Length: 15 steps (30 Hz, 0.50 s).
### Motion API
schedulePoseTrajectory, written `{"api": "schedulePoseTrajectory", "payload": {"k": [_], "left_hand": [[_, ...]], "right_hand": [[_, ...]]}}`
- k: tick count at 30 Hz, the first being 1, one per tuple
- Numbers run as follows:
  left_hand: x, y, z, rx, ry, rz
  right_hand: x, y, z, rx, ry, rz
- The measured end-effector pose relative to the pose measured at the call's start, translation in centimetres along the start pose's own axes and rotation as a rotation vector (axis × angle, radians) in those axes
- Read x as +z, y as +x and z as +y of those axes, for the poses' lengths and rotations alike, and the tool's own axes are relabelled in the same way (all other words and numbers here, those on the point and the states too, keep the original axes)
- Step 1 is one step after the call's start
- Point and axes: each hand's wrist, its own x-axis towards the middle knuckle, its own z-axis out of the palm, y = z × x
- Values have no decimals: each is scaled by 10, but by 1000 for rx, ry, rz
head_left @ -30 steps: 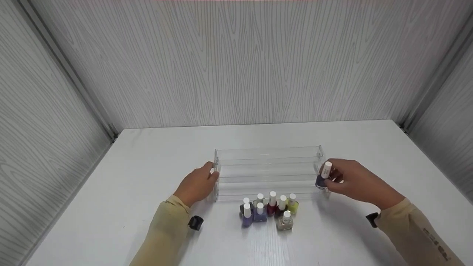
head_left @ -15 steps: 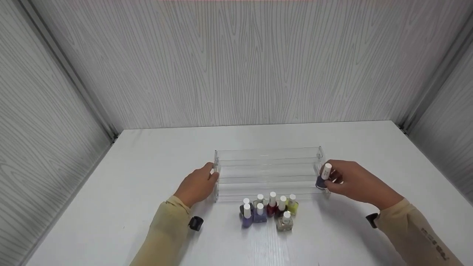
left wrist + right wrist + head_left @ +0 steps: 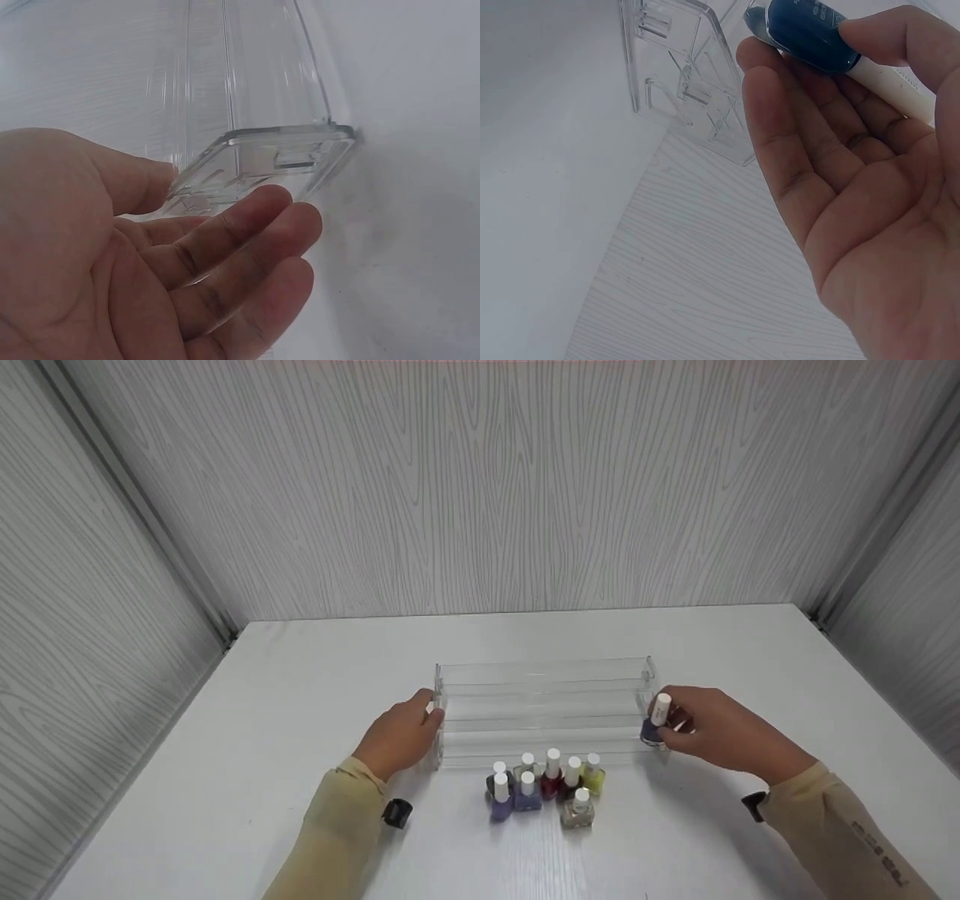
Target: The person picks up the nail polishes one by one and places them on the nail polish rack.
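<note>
Dark blue bottle (image 3: 651, 730) is tilting at the right end of the clear rack (image 3: 544, 724), right of centre in the frame, with the right hand's (image 3: 724, 731) fingers gripping it. Compared with a second ago it is sitting only slightly lower, suggesting careful placing rather than release; whether it is touching the rack is hard to tell. The left hand (image 3: 397, 737) is still holding the rack's left end, and the other bottles (image 3: 551, 786) are standing unmoved on the worktop (image 3: 330, 675), lower centre

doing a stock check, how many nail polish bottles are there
9: a blue bottle in the right hand; eight in front of the clear rack: red, yellow, pale, greyish, two purple, two dark. Some may be hidden.
</note>
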Motion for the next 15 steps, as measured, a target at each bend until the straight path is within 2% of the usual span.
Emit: {"api": "schedulePoseTrajectory", "payload": {"k": [7, 15], "left_hand": [[-1, 0, 0, 10, 0, -4], [0, -1, 1, 12, 8, 11]], "right_hand": [[1, 1, 0, 11, -19, -16], [3, 3, 1, -48, -99, -19]]}}
